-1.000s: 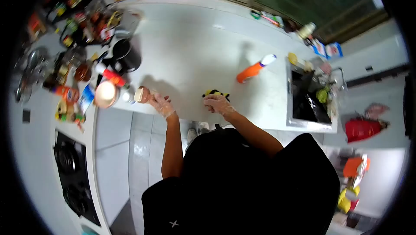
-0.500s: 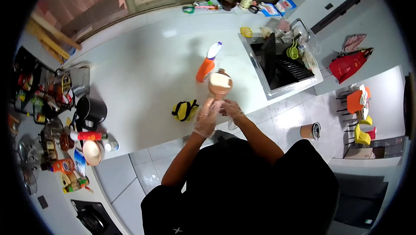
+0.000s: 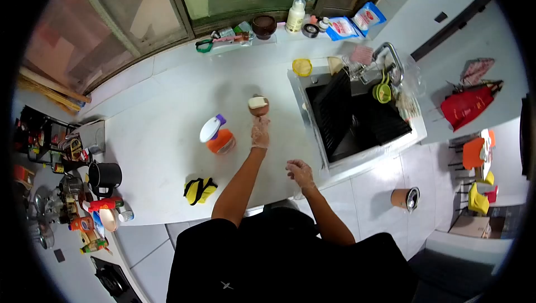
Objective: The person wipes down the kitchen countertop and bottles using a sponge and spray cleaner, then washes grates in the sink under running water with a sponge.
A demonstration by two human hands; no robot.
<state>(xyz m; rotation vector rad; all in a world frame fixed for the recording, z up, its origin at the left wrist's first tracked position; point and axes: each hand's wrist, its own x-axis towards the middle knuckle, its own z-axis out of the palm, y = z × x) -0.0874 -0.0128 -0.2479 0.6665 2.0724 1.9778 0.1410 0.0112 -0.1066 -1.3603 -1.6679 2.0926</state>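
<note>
My left hand (image 3: 259, 134), in a clear plastic glove, reaches forward over the white counter. Its fingers are closed on the near end of a brown rounded object (image 3: 259, 110) with a pale rectangular patch; its exact kind is unclear. Left of this hand stands a spray bottle (image 3: 221, 141) with an orange body, white head and purple nozzle. My right hand (image 3: 301, 174), also gloved, hovers by the counter's front edge, fingers loosely bent and apart, holding nothing. A crumpled yellow and black cloth (image 3: 200, 191) lies near the front edge, left of my left forearm.
A black sink (image 3: 357, 130) with a dark rack and a faucet (image 3: 395, 60) is at the right. A black pot (image 3: 105, 177) and bottles crowd the left end. Along the windowsill stand a white bottle (image 3: 296, 16) and a dark bowl (image 3: 264, 26). A bin (image 3: 404, 198) stands on the floor.
My left hand has carried the brown object forward, away from my body. My right hand has come off it and moved apart. The view has shifted too.
</note>
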